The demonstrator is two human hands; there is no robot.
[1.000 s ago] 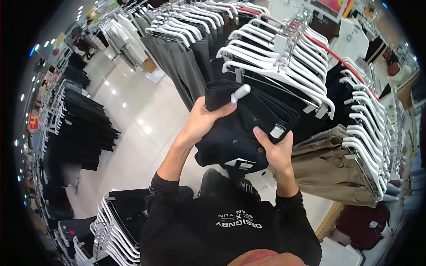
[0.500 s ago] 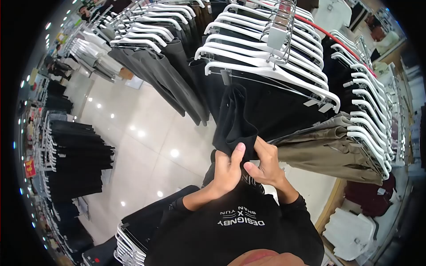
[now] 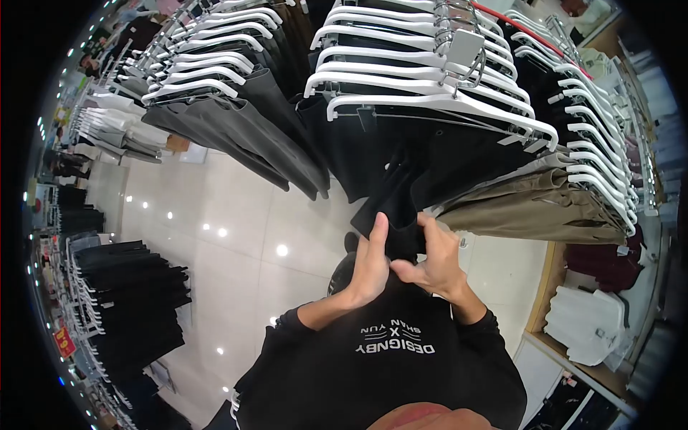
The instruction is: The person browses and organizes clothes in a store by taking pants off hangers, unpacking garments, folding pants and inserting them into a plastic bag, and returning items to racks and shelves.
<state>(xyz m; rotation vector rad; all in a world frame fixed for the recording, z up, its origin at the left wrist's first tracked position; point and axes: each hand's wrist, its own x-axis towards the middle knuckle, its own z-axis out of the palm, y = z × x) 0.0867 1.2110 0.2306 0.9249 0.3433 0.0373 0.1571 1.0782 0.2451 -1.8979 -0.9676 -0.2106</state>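
Black trousers hang in front of me from the clips of a white hanger, the nearest on its rack. Part of their dark cloth is gathered toward my body in loose folds. My left hand is closed on the left side of this cloth, thumb in front and pointing up, its fingers partly hidden. On the right side, my right hand grips the same cloth, its thumb reaching toward the left hand. The two hands are close together, just above my black top.
Grey trousers hang on white hangers to the left, olive-brown trousers to the right. A rack of black garments stands farther left. Shiny floor tiles lie between. White folded garments sit on a low shelf at right.
The folded cloth, earlier raised close to the hanger's left clip, now sits lower and farther from it. Both hands keep their hold. My view has shifted slightly.
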